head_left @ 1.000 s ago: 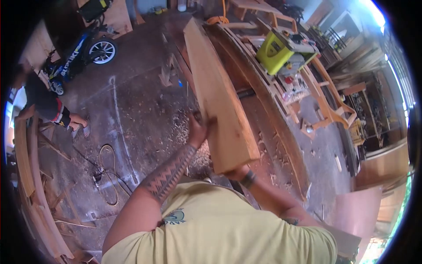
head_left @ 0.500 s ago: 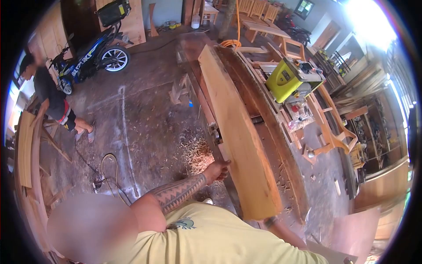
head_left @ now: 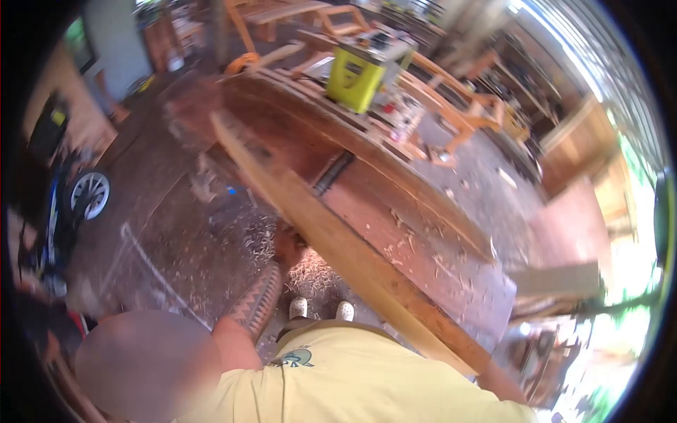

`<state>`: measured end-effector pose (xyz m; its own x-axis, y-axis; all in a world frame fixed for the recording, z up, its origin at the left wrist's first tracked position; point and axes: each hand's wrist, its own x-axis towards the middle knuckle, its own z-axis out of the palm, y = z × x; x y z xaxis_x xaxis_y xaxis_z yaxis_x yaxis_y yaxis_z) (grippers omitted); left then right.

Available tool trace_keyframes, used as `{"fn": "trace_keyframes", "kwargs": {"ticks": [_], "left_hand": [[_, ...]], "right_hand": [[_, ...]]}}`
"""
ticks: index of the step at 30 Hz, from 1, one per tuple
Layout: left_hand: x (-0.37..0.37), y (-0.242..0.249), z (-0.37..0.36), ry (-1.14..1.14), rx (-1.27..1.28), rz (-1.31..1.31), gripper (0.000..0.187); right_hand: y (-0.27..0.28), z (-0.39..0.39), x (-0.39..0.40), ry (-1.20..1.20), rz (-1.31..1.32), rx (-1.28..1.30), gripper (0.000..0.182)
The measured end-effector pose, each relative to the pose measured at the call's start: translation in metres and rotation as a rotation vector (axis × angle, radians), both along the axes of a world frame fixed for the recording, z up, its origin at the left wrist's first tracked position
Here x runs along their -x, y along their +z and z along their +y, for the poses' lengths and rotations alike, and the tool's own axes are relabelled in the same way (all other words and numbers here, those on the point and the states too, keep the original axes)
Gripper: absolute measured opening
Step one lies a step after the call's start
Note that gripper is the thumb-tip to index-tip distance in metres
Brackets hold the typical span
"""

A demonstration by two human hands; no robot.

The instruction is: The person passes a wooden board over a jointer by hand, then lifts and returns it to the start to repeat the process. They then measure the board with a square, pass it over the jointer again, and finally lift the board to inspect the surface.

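Observation:
A long wooden plank (head_left: 360, 268) runs diagonally in front of my body, turned partly on its edge so that its dark, rough side faces up. My left hand (head_left: 289, 244), at the end of a tattooed forearm, is closed at the plank's left edge near its middle; blur softens its fingers. At the near right end, my right hand (head_left: 499, 379) grips the plank, its fingers mostly hidden behind the wood. Beneath and beyond lies a broad reddish wooden surface (head_left: 451, 271) with scattered shavings.
A thick timber (head_left: 395, 180) runs along the far side of the surface. Behind it stands a lime-green machine (head_left: 355, 79) near wooden chair frames (head_left: 451, 113). Curled shavings (head_left: 314, 271) cover the floor by my shoes (head_left: 298, 307). A motorcycle wheel (head_left: 90, 195) shows at left.
The plank has rolled from lying broad face up to standing partly on edge, and its near end has swung right. Both hands moved with it. My view has turned right.

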<state>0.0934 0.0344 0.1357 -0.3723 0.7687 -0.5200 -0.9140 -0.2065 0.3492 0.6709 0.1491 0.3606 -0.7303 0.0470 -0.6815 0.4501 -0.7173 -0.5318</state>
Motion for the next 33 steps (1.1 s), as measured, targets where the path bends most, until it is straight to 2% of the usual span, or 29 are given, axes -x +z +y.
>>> {"fn": "trace_keyframes", "kwargs": {"ticks": [3, 7, 11, 14, 15, 18, 21, 24, 25, 28, 31, 33], "left_hand": [[0.039, 0.021, -0.002, 0.002, -0.004, -0.037, 0.063], [0.060, 0.021, 0.009, -0.064, 0.072, 0.033, 0.064], [0.041, 0.016, 0.009, -0.120, 0.144, 0.091, 0.065], [0.017, 0.015, 0.006, -0.157, 0.192, 0.117, 0.066], [0.008, 0.015, 0.004, -0.169, 0.211, 0.125, 0.066], [-0.023, 0.009, -0.005, -0.182, 0.272, 0.143, 0.067], [-0.064, 0.003, -0.009, -0.175, 0.313, 0.145, 0.068], [-0.119, -0.003, -0.006, -0.178, 0.352, 0.141, 0.069], [-0.141, -0.007, -0.004, -0.181, 0.362, 0.134, 0.069], [-0.211, -0.018, 0.002, -0.173, 0.397, 0.108, 0.070], [-0.275, -0.032, 0.010, -0.160, 0.433, 0.087, 0.071], [-0.310, -0.039, 0.015, -0.152, 0.454, 0.078, 0.071]], "right_hand": [[0.017, -0.031, -0.027, 0.002, -0.018, -0.086, 0.074], [0.026, -0.078, -0.065, -0.037, -0.008, -0.185, 0.076], [0.030, -0.113, -0.091, -0.152, -0.018, -0.262, 0.077], [0.060, -0.140, -0.122, -0.296, -0.015, -0.291, 0.096], [0.073, -0.148, -0.130, -0.341, 0.094, -0.372, 0.094], [0.143, -0.151, -0.146, -0.189, -0.109, -0.635, 0.088], [0.193, -0.130, -0.166, 0.114, -0.227, -0.893, 0.090], [0.217, -0.122, -0.143, 0.488, -0.587, -1.243, 0.089], [0.198, -0.119, -0.154, 0.485, -0.572, -1.430, 0.077], [0.124, -0.081, -0.217, 0.522, -0.666, -1.515, 0.067], [0.047, -0.025, -0.301, 0.430, -0.480, -1.680, 0.065], [0.007, 0.014, -0.344, 0.435, -0.491, -1.681, 0.065]]}}
